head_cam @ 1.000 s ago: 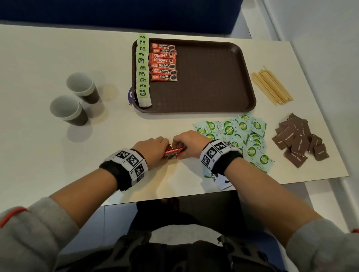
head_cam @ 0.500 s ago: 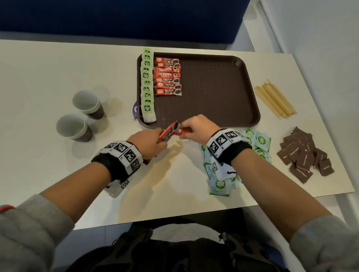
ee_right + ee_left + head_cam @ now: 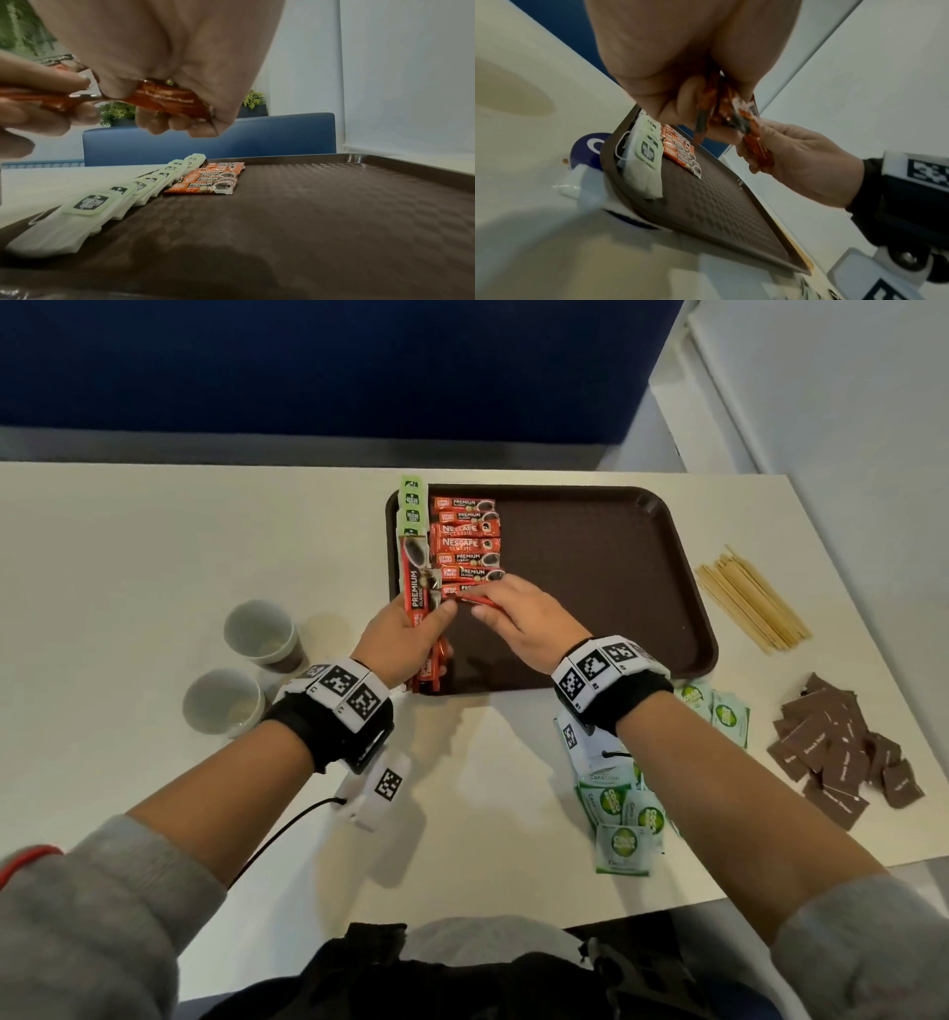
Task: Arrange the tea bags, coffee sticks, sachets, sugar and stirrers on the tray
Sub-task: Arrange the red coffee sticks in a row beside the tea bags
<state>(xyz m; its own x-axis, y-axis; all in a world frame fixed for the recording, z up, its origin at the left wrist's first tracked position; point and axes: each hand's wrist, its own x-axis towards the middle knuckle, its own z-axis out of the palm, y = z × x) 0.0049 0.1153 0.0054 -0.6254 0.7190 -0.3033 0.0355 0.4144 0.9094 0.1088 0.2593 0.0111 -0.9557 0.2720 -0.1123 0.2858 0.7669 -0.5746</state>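
A brown tray [image 3: 616, 588] holds a column of green-tagged tea bags [image 3: 412, 505] along its left rim and a row of red coffee sticks [image 3: 464, 541] beside them. My left hand [image 3: 405, 634] grips a small bunch of red coffee sticks [image 3: 417, 588] over the tray's left side. My right hand [image 3: 518, 618] pinches one red stick [image 3: 480, 602] just below the laid row. The same held stick [image 3: 167, 99] shows above the tray [image 3: 334, 203] in the right wrist view, and the left hand's bunch [image 3: 721, 113] in the left wrist view.
Two paper cups [image 3: 259, 634] [image 3: 223, 703] stand left of the tray. Wooden stirrers [image 3: 750, 598] lie to its right, brown sugar packets [image 3: 842, 752] at the far right, green sachets [image 3: 624, 809] near the front edge under my right forearm.
Both hands have lifted from the table's front and moved forward over the tray with the coffee sticks. The right hand now holds one stick apart from the left hand's bunch.
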